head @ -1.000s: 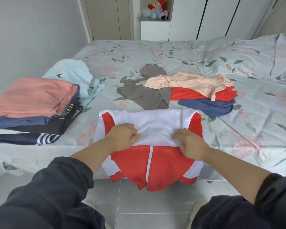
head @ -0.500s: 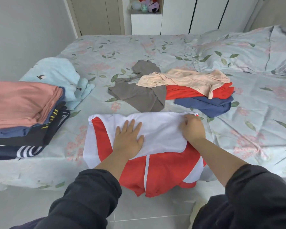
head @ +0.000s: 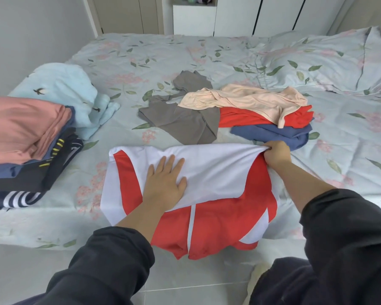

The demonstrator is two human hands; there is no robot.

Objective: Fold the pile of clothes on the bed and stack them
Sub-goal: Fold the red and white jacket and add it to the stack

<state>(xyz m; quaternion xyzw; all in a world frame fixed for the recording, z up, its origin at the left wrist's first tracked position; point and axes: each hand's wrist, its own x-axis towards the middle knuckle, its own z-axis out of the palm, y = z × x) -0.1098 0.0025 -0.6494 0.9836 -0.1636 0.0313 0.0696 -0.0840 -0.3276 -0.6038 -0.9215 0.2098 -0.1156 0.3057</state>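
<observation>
Step in hand: folding the red-and-white garment point(head: 207, 201).
Left hand point(head: 165, 183) presses flat, fingers spread; right hand point(head: 276, 154) pinches the far corner. Next: fold sideways, then stack.

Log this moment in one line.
garment: red-and-white jacket | left hand: pressing flat on it | right hand: pinching far corner | unfolded pile: behind

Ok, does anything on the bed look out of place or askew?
The red-and-white garment hangs partly off the near edge of the bed, toward the floor, so it might slide. The folded stack at left looks uneven, with its layers stepped rather than squared. Nothing looks spilled or damaged.
</observation>
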